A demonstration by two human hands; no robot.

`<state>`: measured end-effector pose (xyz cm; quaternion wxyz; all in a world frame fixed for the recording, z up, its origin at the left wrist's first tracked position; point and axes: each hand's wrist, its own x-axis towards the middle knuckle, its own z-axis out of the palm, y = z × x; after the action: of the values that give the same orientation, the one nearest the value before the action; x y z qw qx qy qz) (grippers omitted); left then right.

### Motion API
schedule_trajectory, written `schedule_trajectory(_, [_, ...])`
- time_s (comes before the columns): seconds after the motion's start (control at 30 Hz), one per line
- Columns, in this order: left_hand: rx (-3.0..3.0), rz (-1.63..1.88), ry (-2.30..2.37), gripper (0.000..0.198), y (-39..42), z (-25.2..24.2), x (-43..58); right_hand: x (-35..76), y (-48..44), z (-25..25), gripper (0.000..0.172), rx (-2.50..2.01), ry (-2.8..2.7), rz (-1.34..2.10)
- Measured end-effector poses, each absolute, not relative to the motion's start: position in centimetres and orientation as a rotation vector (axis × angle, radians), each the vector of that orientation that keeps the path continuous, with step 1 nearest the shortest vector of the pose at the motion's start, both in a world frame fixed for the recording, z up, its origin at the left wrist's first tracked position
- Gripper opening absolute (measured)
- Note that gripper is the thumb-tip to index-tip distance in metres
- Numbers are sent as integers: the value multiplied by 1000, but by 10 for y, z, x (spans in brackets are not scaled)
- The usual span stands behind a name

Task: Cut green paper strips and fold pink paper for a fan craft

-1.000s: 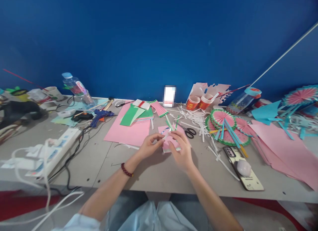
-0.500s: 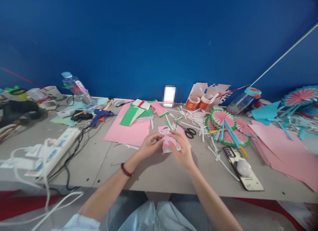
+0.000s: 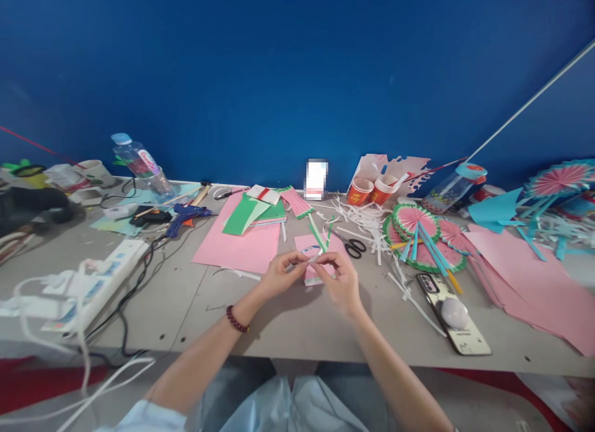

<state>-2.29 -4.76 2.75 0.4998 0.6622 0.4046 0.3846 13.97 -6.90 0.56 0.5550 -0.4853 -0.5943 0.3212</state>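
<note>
Two bare hands meet over the near middle of the grey table (image 3: 288,336), their fingertips almost touching. Between them is a small white strip (image 3: 315,258), above a pink paper piece (image 3: 303,240). The left hand (image 3: 280,277) is nearly closed, thumb and forefinger pinching the strip; the right hand (image 3: 343,282) pinches it too, its fingers curled and the palm loosely arched. Just beyond the right hand lie black-handled scissors (image 3: 356,248), and farther off, loose white paper scraps (image 3: 360,215) spread toward two groups of red paper cups (image 3: 360,192).

To the left lies a large pink sheet (image 3: 237,251) with green paper (image 3: 238,219) on its far part; a blue glue gun (image 3: 186,216) sits farther left, beyond a white power strip (image 3: 114,274). On the right, pleated watermelon fans (image 3: 415,218) overlap, and nearer lies a phone (image 3: 475,343) with a round pale piece (image 3: 454,312) on its back.
</note>
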Motion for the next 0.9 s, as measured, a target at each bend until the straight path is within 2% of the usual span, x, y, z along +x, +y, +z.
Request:
schedule_trajectory(0.07, [1606,924,986,23,-48,26,-22,139,-70,6,11,-1146,-1393,725])
schedule_trajectory(0.2, [1607,947,1003,21,-47,22,-21,138,-71,10,24,-1148,-1445,645])
schedule_trajectory(0.33, [1589,992,992,20,-46,20,-20,137,-73,16,10,-1106,-1605,569])
schedule_trajectory(0.73, [1540,964,1033,18,-44,15,-19,138,-72,14,12,-1075,-1643,621])
schedule_trajectory(0.9, [1555,1209,1240,19,-29,10,-33,137,-73,10,8,-968,-1624,811])
